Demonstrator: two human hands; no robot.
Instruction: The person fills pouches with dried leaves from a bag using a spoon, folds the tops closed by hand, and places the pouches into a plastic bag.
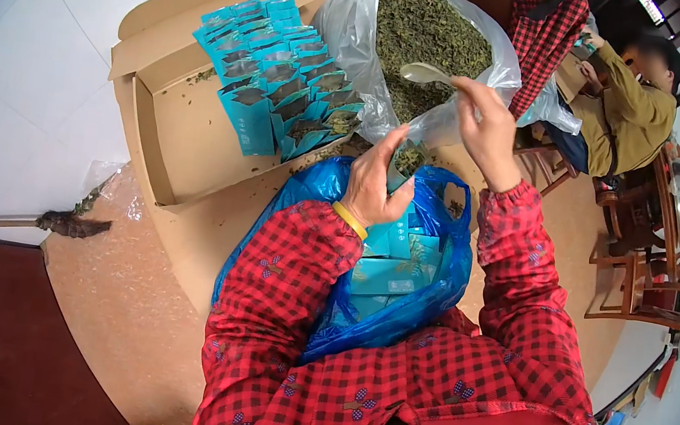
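My left hand (375, 184) is wrapped round a small teal pouch (401, 172), its open mouth facing up with dried green leaves inside. Pinched in my right hand (488, 133) is a spoon (427, 73), its pale bowl over the heap of dried leaves (428, 36). Those leaves fill a clear plastic bag (356, 43) in front of me. Below my hands, a blue plastic bag (432, 301) lies open with flat teal pouches (387, 277) in it. Filled teal pouches (248, 124) stand in rows in a cardboard box (185, 132) to the left.
A person in an olive top (637, 107) sits at the upper right, near a wooden table (668, 196) and a wooden chair (636, 288). On the left, a broom (74, 224) lies on the floor near a dark red panel (6, 330). Leaf crumbs are scattered in the box.
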